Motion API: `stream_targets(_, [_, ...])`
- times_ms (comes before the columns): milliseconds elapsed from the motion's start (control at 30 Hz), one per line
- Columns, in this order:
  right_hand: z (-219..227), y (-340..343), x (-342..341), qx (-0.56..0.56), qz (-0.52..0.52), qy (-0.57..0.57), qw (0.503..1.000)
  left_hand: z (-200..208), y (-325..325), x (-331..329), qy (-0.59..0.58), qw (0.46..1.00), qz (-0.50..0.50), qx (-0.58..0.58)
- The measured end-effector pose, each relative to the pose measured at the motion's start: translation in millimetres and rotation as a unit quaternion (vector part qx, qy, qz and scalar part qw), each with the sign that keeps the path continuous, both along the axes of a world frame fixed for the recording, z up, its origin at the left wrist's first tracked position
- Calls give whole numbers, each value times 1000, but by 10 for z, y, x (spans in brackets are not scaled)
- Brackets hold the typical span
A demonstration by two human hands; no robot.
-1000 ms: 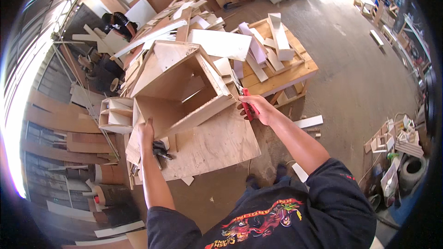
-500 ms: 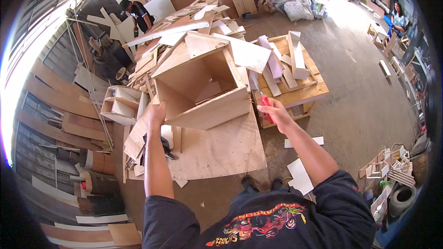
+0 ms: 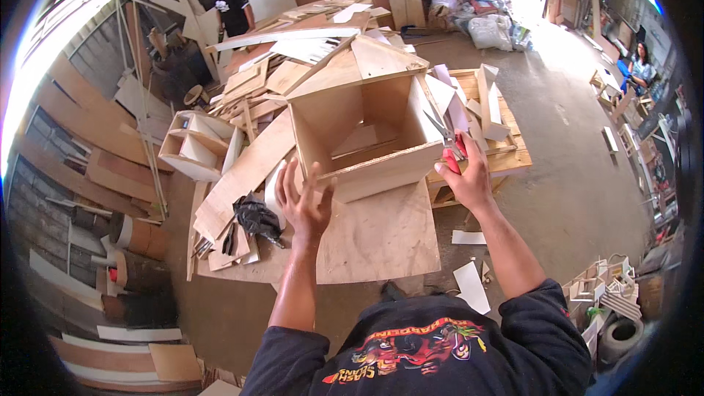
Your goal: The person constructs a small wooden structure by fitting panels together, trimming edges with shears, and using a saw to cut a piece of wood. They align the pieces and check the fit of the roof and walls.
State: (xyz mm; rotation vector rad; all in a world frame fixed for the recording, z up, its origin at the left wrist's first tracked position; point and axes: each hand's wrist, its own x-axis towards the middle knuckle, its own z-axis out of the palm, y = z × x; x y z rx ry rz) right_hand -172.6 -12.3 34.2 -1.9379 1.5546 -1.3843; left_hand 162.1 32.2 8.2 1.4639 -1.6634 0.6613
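Note:
A plywood box with a peaked top point(image 3: 381, 183) stands on the worktable, its open side facing me. My left hand point(image 3: 304, 202) is raised in front of the box's near left corner, fingers spread and empty. Near the right side of the box, my right hand point(image 3: 469, 180) is closed around red-handled snips point(image 3: 452, 158). Their grey jaws point up and to the left, slightly apart. A black plastic bag point(image 3: 257, 218) lies crumpled on the table to the left of my left hand, with a dark-handled tool point(image 3: 229, 240) near it.
Wood offcuts point(image 3: 249, 88) pile up behind the box. A small shelf unit point(image 3: 198, 148) sits at its left. A pallet-like wooden table point(image 3: 513, 154) with boards stands to the right. White offcuts point(image 3: 471, 286) lie on the floor. One person point(image 3: 233, 11) stands far left; another point(image 3: 639, 73) sits far right.
My left hand has let go of the box's left edge and opened in front of it. The snips' jaws have spread apart, and the view has shifted left.

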Motion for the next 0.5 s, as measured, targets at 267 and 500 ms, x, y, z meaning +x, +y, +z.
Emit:
stream_targets(267, [-102, 62, -174, -3, -54, -39, 998, 362, -267, -772, 14, 985, -142, 101])
stream_targets(500, [-153, 15, -242, 23, -16, -81, 996, 445, -516, -1212, 95, 965, -178, 168])
